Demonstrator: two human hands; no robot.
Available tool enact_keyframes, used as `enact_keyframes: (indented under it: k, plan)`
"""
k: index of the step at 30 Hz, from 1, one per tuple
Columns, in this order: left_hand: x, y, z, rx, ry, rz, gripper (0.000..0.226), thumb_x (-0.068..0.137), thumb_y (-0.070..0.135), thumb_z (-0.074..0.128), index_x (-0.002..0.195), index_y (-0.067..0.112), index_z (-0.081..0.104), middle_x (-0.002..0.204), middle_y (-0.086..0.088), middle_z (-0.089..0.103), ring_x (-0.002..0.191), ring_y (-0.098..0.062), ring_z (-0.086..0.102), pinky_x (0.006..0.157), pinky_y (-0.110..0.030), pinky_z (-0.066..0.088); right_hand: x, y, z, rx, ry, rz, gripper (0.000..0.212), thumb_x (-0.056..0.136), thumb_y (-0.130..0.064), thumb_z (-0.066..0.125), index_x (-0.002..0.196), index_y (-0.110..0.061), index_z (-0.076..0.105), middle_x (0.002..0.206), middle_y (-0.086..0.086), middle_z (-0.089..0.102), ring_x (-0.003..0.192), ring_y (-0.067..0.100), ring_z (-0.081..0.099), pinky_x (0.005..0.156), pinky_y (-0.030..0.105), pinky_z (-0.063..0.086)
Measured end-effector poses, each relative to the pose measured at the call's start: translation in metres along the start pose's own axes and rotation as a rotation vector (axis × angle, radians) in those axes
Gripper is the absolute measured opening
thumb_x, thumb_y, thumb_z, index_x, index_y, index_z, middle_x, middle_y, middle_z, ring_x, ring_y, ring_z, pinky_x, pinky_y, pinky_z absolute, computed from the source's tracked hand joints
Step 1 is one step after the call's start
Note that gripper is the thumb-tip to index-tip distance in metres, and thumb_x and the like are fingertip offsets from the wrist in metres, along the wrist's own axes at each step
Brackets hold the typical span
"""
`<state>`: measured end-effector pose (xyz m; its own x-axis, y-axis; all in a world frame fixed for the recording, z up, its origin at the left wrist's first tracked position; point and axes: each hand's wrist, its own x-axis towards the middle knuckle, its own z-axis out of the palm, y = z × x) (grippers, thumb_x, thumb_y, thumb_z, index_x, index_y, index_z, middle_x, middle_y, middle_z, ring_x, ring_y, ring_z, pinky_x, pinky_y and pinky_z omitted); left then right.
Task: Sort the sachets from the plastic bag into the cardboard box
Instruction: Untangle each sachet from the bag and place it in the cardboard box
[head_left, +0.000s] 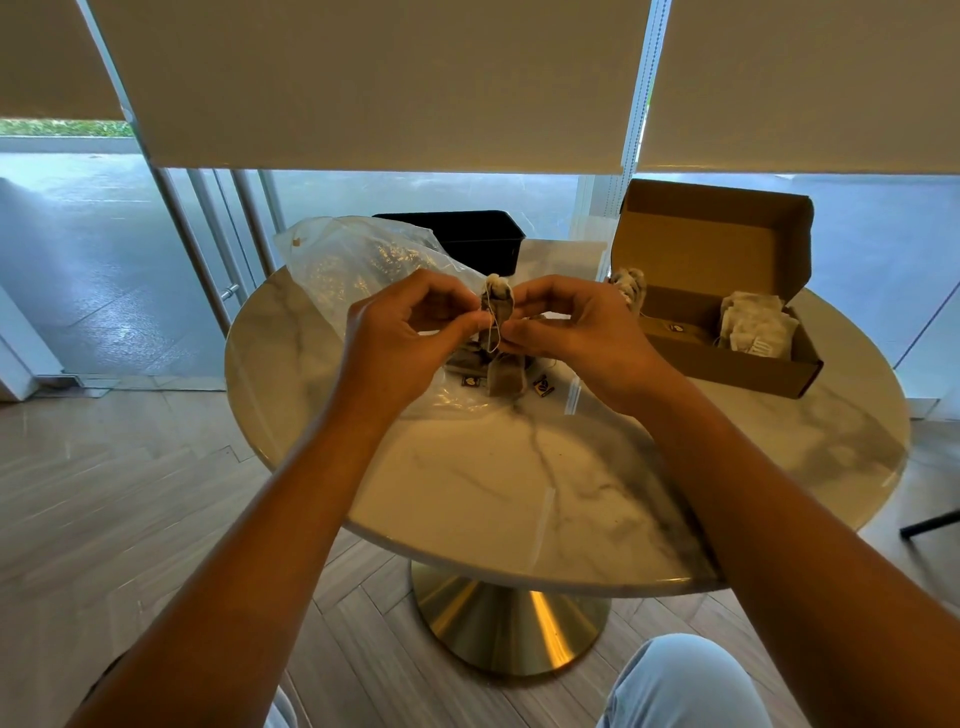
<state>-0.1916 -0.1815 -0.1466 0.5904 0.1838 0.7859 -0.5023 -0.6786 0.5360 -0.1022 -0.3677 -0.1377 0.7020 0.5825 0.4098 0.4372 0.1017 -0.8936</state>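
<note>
Both hands are raised over the middle of the round marble table. My left hand and my right hand pinch the same tea sachet and its white string from either side. A second sachet hangs just below it. The clear plastic bag lies behind my left hand with several sachets inside. At the right stands the open cardboard box, with several sachets stacked in its right end. Another sachet shows at the box's left end.
A black rectangular container stands at the table's far edge behind the bag. Loose tags lie on the plastic below my hands. The box lid stands upright at the back. My knee is under the near edge.
</note>
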Motion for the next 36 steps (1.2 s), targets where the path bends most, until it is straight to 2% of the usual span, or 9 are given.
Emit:
enact_keyframes:
  k: [4,14,17,20,22,25,29,33,36]
  plan:
    - [-0.001,-0.003,0.001,-0.009,-0.008,-0.001,0.020,0.082,0.011,0.082,0.099,0.007,0.071,0.094,0.001,0.075,0.088,-0.008,0.073,0.083,-0.024,0.058,0.001,0.000,-0.001,0.003,0.005,0.018,0.024,0.090,0.002,0.073,0.113,-0.005,0.071,0.104,0.017,0.075,0.092,0.027,0.077,0.082,0.032,0.062]
    - [-0.002,-0.004,0.005,-0.030,-0.064,0.019,0.022,0.082,0.008,0.082,0.101,0.005,0.070,0.096,-0.002,0.074,0.090,-0.009,0.073,0.084,-0.025,0.059,-0.001,-0.003,0.001,-0.053,0.015,0.014,0.018,0.091,-0.004,0.073,0.107,-0.012,0.072,0.102,0.015,0.075,0.087,0.021,0.078,0.076,0.024,0.061]
    - [-0.003,-0.002,0.004,0.009,-0.124,0.042,0.019,0.084,0.007,0.079,0.101,0.009,0.070,0.096,0.001,0.074,0.088,-0.009,0.072,0.083,-0.024,0.058,0.002,0.000,-0.003,-0.113,0.091,0.009,0.016,0.092,-0.007,0.074,0.107,-0.010,0.073,0.099,0.011,0.076,0.086,0.020,0.077,0.078,0.032,0.063]
    - [-0.005,-0.005,0.003,0.155,-0.291,0.111,0.019,0.085,0.016,0.079,0.102,0.017,0.070,0.097,0.008,0.070,0.090,-0.005,0.063,0.079,-0.013,0.047,0.006,0.003,-0.011,-0.115,0.203,0.014,0.018,0.092,-0.010,0.075,0.109,-0.008,0.073,0.100,0.009,0.076,0.091,0.022,0.076,0.084,0.044,0.064]
    - [-0.005,-0.008,0.006,0.280,-0.390,0.160,0.023,0.082,0.026,0.081,0.102,0.025,0.070,0.098,0.013,0.067,0.089,-0.002,0.055,0.079,-0.017,0.043,0.007,0.004,-0.013,-0.110,0.232,0.017,0.016,0.092,-0.011,0.075,0.108,-0.012,0.073,0.101,0.009,0.075,0.097,0.024,0.075,0.087,0.048,0.063]
    - [-0.005,-0.009,0.009,0.388,-0.449,0.242,0.029,0.078,0.038,0.080,0.103,0.030,0.069,0.099,0.018,0.065,0.091,-0.003,0.050,0.083,-0.028,0.043,0.006,0.003,-0.012,-0.093,0.226,0.022,0.015,0.092,-0.010,0.075,0.106,-0.013,0.073,0.101,0.010,0.075,0.096,0.025,0.076,0.086,0.048,0.063]
    - [-0.004,-0.011,0.009,0.444,-0.464,0.238,0.034,0.079,0.051,0.077,0.104,0.031,0.066,0.098,0.014,0.063,0.091,-0.011,0.054,0.083,-0.039,0.048,0.005,0.001,-0.011,-0.101,0.221,0.038,0.017,0.092,-0.010,0.075,0.109,-0.011,0.072,0.101,0.009,0.075,0.089,0.024,0.077,0.084,0.047,0.064]
    - [-0.003,-0.008,0.012,0.508,-0.405,0.112,0.049,0.080,0.072,0.061,0.102,0.029,0.064,0.090,0.011,0.065,0.082,-0.010,0.057,0.073,-0.035,0.052,0.005,0.002,-0.011,-0.114,0.229,0.053,0.019,0.091,-0.011,0.076,0.110,-0.009,0.072,0.102,0.009,0.075,0.086,0.025,0.078,0.083,0.049,0.064]
    - [-0.004,-0.009,0.013,0.582,-0.342,0.056,0.045,0.082,0.071,0.059,0.102,0.031,0.063,0.082,0.011,0.066,0.077,-0.011,0.061,0.069,-0.035,0.055,0.005,0.001,-0.011,-0.124,0.231,0.056,0.021,0.091,-0.011,0.076,0.111,-0.007,0.072,0.100,0.009,0.075,0.083,0.025,0.078,0.082,0.048,0.064]
